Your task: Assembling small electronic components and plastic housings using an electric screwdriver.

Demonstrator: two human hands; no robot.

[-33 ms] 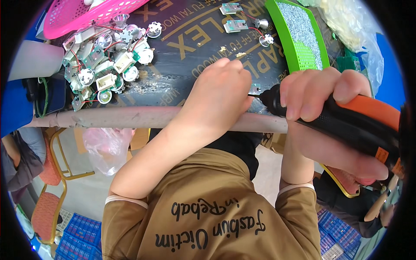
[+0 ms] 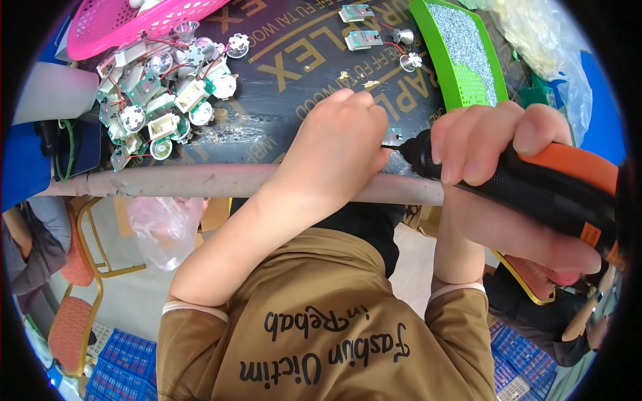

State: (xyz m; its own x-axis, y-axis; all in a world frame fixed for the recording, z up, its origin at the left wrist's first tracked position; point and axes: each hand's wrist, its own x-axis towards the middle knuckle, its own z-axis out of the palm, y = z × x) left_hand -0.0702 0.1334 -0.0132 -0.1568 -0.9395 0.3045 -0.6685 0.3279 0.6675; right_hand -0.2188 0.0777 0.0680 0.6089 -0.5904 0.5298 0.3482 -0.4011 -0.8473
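My right hand (image 2: 501, 144) is wrapped round a black and orange electric screwdriver (image 2: 545, 197), held nearly level over the table's near edge. Its thin bit points left and reaches the fingers of my left hand (image 2: 344, 144). That hand is closed, its back toward me, and whatever it grips is hidden behind the knuckles. Just beyond the bit, a small green circuit board piece (image 2: 395, 134) shows between my hands. To the left lies a heap of small lamp modules (image 2: 160, 100) with white housings, round reflectors and red wires.
A green tray (image 2: 461, 53) of small silvery screws stands at the right, with two wired lamp modules (image 2: 364, 40) beside it. A pink basket (image 2: 147, 27) and a grey-white container (image 2: 57, 93) sit at the left. Clear plastic bags (image 2: 548, 53) lie far right. The table edge (image 2: 167, 180) is padded.
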